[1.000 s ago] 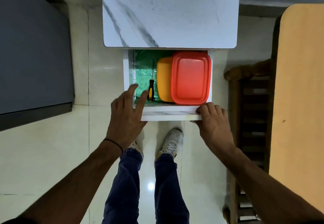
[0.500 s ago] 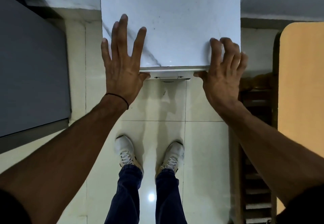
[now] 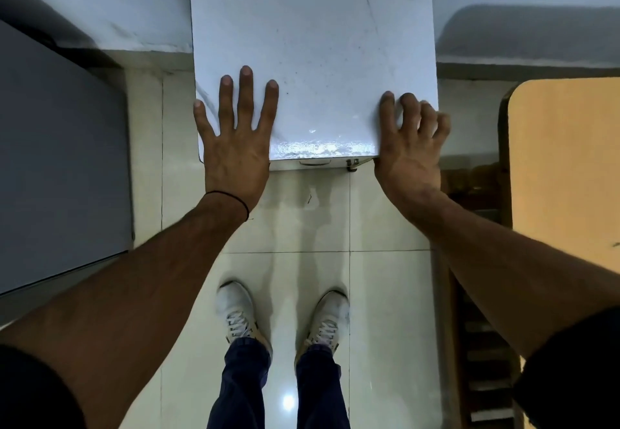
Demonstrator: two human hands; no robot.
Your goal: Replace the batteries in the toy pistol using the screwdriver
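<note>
Head view, looking straight down. Left hand (image 3: 235, 157) flat on the marble-patterned top (image 3: 318, 43) near its left front corner, fingers straight and spread wide, holding nothing; thin black thread (image 3: 231, 195) round the wrist. Right hand (image 3: 407, 157) at the right front corner, fingers bent and bunched, tips pressing the top, thumb side against the front edge, gripping the corner. Just under that edge, between the two hands, a narrow drawer front (image 3: 292, 164) with a slim handle (image 3: 315, 162) and a small metal catch (image 3: 352, 163), shut flush. Screwdriver and toy pistol not in view.

Top white with faint grey veins and small dark specks, glossy along the front edge where light glares. Below, pale glossy floor tiles (image 3: 288, 214) with dark grout lines and a bright lamp reflection between the legs. White laced shoes (image 3: 236, 311) and dark blue trousers (image 3: 248, 388) directly below the cabinet. Left, a large flat grey surface (image 3: 60, 160). Right, a rounded light wooden tabletop (image 3: 567, 177), with a dark slatted wooden chair (image 3: 483, 344) beneath its edge. Pale wall ledge (image 3: 100, 9) along the top.
</note>
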